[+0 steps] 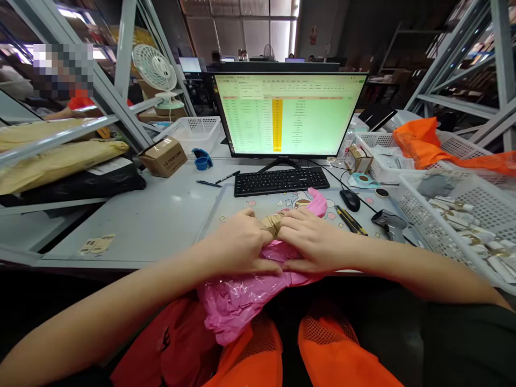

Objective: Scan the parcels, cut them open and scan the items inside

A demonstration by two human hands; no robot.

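A crumpled pink plastic bag (236,306) lies at the front edge of the desk, its lower part hanging over my lap. Both my left hand (242,244) and my right hand (304,239) are closed on it, thumbs pointing inward and nearly meeting. Between the hands shows a brown, creased, cardboard-like piece (273,223); the fingers hide most of it, so its kind is unclear. One pink end of the bag sticks up beyond my right hand. A patterned desk mat (221,215) is beneath.
A keyboard (282,181) and monitor (290,115) stand ahead. To the right are a mouse (350,200), yellow-black cutters (350,220), a barcode scanner (390,223) and white baskets (423,215). A small carton (163,157) and pens (209,183) lie left, beside metal shelving (129,129).
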